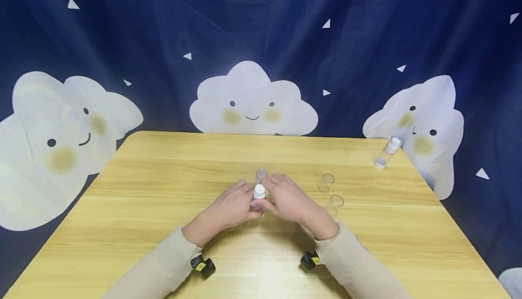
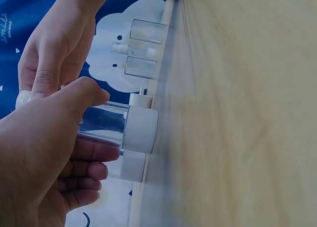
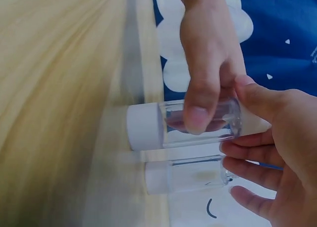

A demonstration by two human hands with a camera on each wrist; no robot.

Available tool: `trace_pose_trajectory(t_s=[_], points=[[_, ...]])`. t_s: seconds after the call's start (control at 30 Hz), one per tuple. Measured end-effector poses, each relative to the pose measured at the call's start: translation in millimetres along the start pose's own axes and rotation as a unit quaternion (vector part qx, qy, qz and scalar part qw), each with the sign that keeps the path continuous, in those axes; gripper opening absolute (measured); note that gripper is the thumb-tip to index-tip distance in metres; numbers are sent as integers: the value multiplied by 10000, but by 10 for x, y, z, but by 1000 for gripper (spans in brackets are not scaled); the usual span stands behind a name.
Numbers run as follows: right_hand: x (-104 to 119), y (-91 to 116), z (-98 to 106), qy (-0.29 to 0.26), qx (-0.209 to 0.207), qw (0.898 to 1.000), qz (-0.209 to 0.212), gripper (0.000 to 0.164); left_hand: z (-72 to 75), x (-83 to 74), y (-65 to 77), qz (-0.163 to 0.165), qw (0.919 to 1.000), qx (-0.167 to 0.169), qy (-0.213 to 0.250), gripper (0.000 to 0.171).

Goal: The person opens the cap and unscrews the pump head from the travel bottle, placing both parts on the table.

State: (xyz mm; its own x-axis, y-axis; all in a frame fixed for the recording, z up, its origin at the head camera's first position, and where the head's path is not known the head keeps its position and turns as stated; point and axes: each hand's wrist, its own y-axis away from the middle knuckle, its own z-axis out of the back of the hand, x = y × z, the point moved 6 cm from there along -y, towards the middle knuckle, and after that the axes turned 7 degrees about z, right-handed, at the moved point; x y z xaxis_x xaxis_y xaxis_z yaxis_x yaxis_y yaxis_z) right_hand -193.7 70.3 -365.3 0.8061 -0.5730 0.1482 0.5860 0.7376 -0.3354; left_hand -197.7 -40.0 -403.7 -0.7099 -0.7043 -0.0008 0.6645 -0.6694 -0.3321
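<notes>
A clear bottle (image 3: 173,138) with a white base stands upright on the table between both hands. Its white top (image 1: 259,191) shows from above. My left hand (image 1: 232,204) holds the transparent body, its thumb across the front in the right wrist view. My right hand (image 1: 289,199) pinches the white top between thumb and fingers. Just behind stands a second clear bottle (image 3: 195,172), also white at its base; the hands partly cover it in the head view. A small white part (image 2: 141,100) sits close by in the left wrist view, mostly hidden.
Two clear cylindrical covers (image 1: 326,182) stand right of the hands. Near the far right corner is another clear bottle (image 1: 387,152) with white parts. The wooden table (image 1: 163,163) ends at a dark blue curtain (image 1: 228,27) printed with clouds.
</notes>
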Motion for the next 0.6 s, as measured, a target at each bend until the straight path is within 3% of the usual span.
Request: trace_pose_trajectory(t_s=[0.23, 0.37, 0.5, 0.6], points=[[6, -44, 31, -121, 41, 9988, 466, 37, -1, 19, -9, 172, 9982, 266, 504, 30], [-10, -51, 39, -431, 107, 9968, 660, 25, -4, 40, -14, 357, 9960, 472, 662, 39], [-39, -51, 38, -764, 208, 9946, 666, 22, -11, 56, -21, 501, 9940, 610, 754, 49], [-71, -38, 49, -854, 304, 9951, 383, 31, -12, 61, -16, 581, 9926, 692, 810, 55]])
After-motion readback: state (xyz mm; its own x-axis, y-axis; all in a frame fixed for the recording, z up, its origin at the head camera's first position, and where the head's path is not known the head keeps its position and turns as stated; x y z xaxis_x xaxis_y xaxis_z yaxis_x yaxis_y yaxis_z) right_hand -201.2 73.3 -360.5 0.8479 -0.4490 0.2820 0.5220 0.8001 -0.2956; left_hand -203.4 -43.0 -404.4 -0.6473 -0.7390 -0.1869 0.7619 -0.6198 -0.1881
